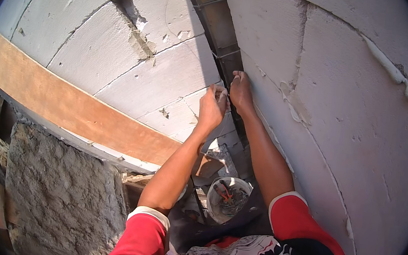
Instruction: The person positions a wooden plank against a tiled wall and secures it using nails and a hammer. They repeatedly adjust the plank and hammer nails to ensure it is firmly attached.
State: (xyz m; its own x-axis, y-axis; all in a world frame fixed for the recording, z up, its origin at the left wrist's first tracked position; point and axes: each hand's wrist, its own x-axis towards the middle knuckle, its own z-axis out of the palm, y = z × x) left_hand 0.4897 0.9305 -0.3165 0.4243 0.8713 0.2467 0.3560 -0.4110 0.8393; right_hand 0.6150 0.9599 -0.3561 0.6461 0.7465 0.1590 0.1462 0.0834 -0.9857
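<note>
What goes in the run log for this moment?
left hand: pinching thin wire | right hand: on steel bar in wall gap | white bucket: below

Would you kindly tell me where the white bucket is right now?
In the head view, the white bucket sits low, just right of centre, on the ground between the person's forearms, below the left hand and right hand at the block wall's gap.

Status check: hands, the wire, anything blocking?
Left hand closed, pinching thin wire at the rebar column. Right hand pressed beside it on the gap's edge. White bucket below. Nothing blocking.
</note>
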